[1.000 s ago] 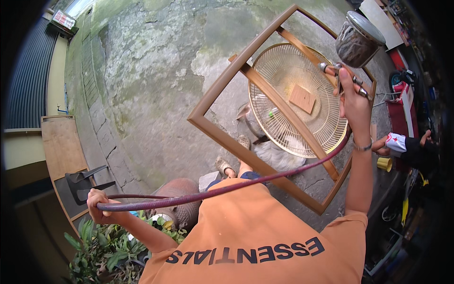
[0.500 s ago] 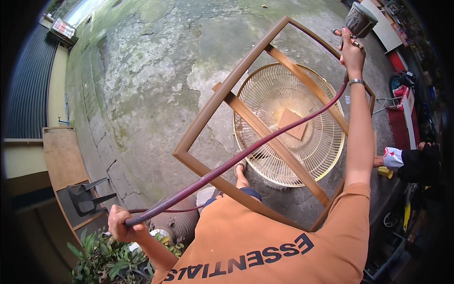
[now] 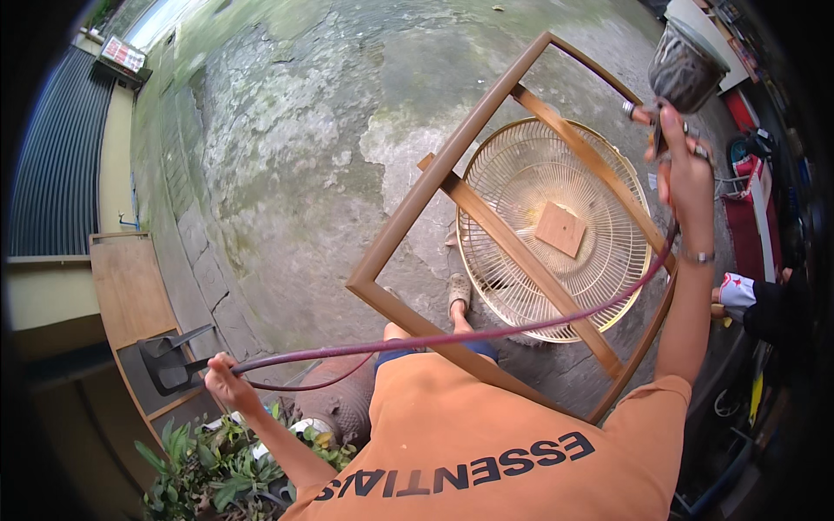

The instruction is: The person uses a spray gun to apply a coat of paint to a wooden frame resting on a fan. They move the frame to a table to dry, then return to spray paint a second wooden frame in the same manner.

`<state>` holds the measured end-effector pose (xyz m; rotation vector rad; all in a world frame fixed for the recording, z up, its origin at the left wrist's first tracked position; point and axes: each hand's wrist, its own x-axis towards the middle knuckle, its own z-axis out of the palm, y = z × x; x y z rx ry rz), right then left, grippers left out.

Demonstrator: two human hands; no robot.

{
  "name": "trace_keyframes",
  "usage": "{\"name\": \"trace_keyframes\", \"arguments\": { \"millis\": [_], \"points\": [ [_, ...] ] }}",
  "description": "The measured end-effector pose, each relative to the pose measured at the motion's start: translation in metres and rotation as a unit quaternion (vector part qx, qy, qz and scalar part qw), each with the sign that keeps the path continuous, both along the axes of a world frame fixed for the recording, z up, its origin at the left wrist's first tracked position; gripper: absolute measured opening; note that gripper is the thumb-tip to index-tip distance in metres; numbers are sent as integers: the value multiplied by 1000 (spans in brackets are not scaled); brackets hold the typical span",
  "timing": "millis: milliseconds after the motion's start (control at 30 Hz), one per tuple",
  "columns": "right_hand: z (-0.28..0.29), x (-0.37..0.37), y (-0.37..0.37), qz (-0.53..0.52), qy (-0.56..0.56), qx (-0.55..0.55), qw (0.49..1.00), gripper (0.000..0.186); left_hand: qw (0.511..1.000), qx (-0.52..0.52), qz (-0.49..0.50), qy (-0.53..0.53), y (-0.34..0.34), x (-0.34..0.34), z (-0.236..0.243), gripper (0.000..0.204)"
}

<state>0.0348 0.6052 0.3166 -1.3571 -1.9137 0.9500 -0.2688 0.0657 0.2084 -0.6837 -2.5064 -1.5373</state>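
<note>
My right hand (image 3: 688,182) is closed round the handle of a spray gun (image 3: 667,135), held up at the far right with its dark, stained paint cup (image 3: 686,69) on top. From it a dark red hose (image 3: 486,335) runs across in front of my body to my left hand (image 3: 228,380), whose fingers are wrapped round it at the lower left. Below the gun, a brown wooden frame (image 3: 434,182) with two lighter crossbars lies tilted over a round wire fan guard (image 3: 495,260). A small square wooden block (image 3: 560,229) sits at the guard's middle.
Potted plants (image 3: 217,464) and a ribbed grey pot (image 3: 343,404) stand at the lower left, near a dark plastic chair (image 3: 165,360) and a wooden board (image 3: 135,286). Cluttered goods line the right side, where another person's sleeve (image 3: 769,313) shows. Cracked concrete (image 3: 287,174) spreads beyond.
My right hand has brought the spray gun closer and to the right, tilting it. The hose now hangs lower in a curve. My left hand has risen slightly, and the whole view has shifted.
</note>
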Motion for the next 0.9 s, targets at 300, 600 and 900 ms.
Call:
{"name": "trace_keyframes", "arguments": {
  "millis": [300,600,900],
  "points": [
    [48,18,-202,0,97,9,995,51,862,-240,-222,-387,24,-128,-139,51],
    [60,-9,-377,-224,57,81,969,57,776,-84,-507,-366,232,-140,-166,35],
    [45,-29,-474,-374,69,102,919,49,698,-16,-563,-442,391,-65,-144,35]
  ]
}}
